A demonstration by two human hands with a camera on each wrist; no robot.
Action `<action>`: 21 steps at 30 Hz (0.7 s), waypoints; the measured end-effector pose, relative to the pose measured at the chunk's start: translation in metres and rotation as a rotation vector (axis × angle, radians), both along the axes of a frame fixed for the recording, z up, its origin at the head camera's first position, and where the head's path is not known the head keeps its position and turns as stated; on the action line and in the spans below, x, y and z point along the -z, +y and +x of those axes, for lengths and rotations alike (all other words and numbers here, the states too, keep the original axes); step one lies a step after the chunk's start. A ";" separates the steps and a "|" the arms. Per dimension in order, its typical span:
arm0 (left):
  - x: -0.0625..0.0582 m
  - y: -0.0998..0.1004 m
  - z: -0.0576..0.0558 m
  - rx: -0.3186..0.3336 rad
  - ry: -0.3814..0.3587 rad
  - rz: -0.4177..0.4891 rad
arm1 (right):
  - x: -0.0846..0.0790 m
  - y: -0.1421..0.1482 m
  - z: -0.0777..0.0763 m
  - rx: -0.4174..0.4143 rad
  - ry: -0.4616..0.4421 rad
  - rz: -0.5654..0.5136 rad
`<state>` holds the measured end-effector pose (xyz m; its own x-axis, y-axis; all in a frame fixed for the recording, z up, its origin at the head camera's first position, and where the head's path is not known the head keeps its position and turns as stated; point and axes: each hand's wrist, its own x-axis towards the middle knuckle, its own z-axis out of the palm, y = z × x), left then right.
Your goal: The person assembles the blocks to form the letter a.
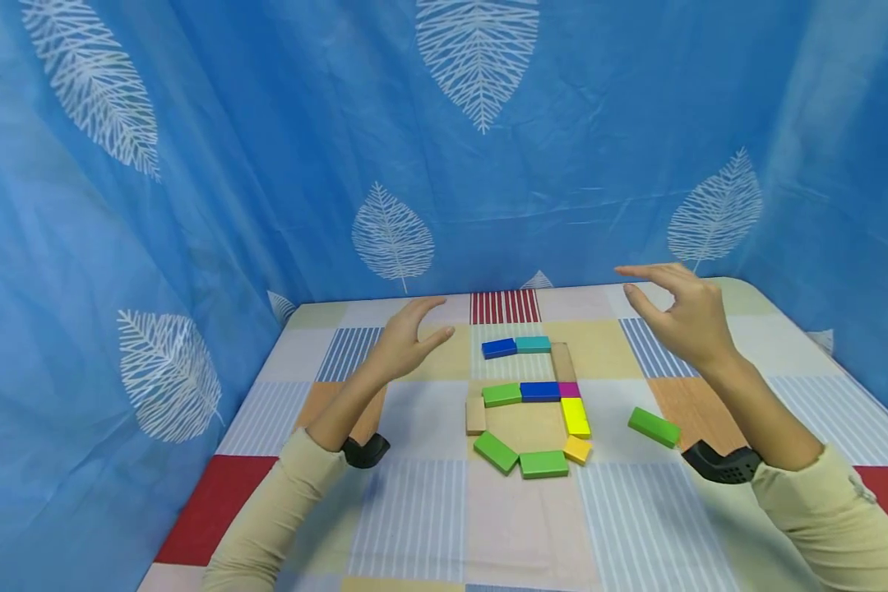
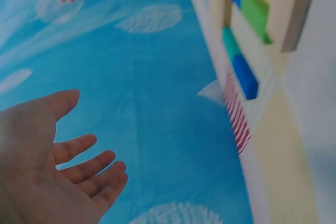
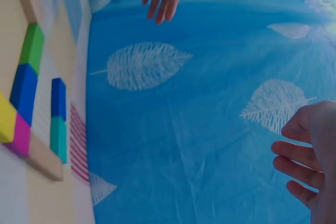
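Note:
Both hands are raised over the far part of the table, holding nothing. The left hand (image 1: 403, 341) has thumb and fingers spread apart, left of the blocks; its palm and loosely bent fingers show in the left wrist view. On the other side, the right hand (image 1: 684, 316) hovers with a gap between thumb and forefinger. Between them lie colored blocks: a blue block (image 1: 499, 349) and teal block (image 1: 534, 344) at the top, a wooden block (image 1: 563, 363) and magenta block (image 1: 568, 390) at right, then a closed-looking ring including a yellow block (image 1: 575, 418) and green block (image 1: 543, 464).
A separate green block (image 1: 654, 427) lies right of the arrangement, near the right forearm. The patchwork tablecloth (image 1: 407, 510) covers the table. A blue curtain (image 1: 289, 148) with white leaf prints hangs behind and at the sides. Black devices are strapped at both wrists.

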<state>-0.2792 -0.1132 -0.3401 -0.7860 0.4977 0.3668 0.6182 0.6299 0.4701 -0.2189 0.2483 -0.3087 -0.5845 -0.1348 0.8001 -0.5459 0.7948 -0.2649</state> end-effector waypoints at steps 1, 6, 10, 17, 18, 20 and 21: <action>0.004 0.005 0.000 0.017 -0.003 -0.017 | 0.003 0.004 0.002 0.004 -0.006 0.001; 0.017 0.033 -0.002 0.090 -0.006 -0.085 | 0.013 0.027 0.012 0.044 -0.001 0.000; 0.021 0.058 -0.002 0.145 -0.007 -0.127 | 0.019 0.045 0.020 0.067 0.028 0.000; 0.028 0.104 0.003 0.257 -0.018 -0.191 | 0.035 0.069 0.038 0.115 0.020 0.006; 0.031 0.111 0.004 0.265 -0.022 -0.201 | 0.038 0.072 0.041 0.118 0.016 0.010; 0.036 0.123 0.005 0.283 -0.027 -0.222 | 0.045 0.077 0.045 0.120 0.011 0.017; 0.039 0.129 0.006 0.292 -0.031 -0.232 | 0.050 0.079 0.047 0.123 0.012 0.022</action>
